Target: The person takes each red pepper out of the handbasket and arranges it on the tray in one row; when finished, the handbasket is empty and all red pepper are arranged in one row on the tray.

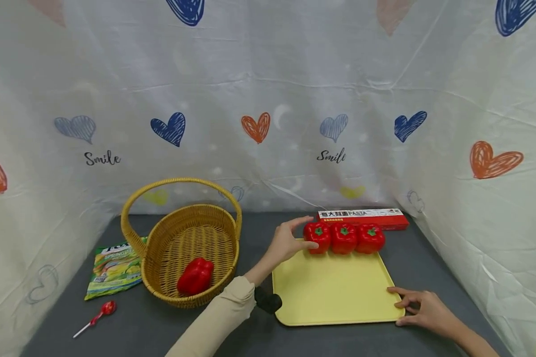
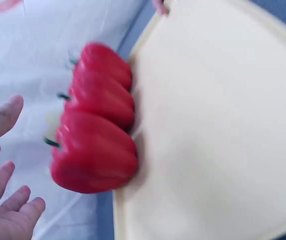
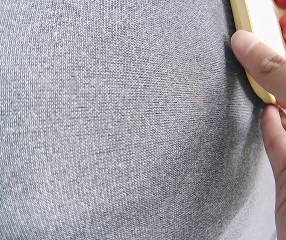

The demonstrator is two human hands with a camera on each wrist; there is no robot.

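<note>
Three red bell peppers [image 1: 343,238] with green stems stand side by side in a row along the far edge of a yellow tray [image 1: 335,292]. Beside the leftmost pepper is my left hand [image 1: 288,241], fingers and thumb spread apart. The left wrist view shows a gap between those fingers [image 2: 13,200] and the peppers [image 2: 95,155]. At the tray's near right corner, my right hand [image 1: 422,310] holds the rim, its thumb on the near side and its other fingers along the right side. The right wrist view shows the thumb [image 3: 268,57] against the tray edge [image 3: 243,22].
A wicker basket [image 1: 161,243] with a tall handle stands on the left, one red bell pepper [image 1: 196,276] inside. Next to it lie a green snack bag [image 1: 113,272] and a red lollipop [image 1: 108,308]. Behind the pepper row is a red pasta box [image 1: 393,221]. A printed curtain [image 1: 286,163] encloses the table.
</note>
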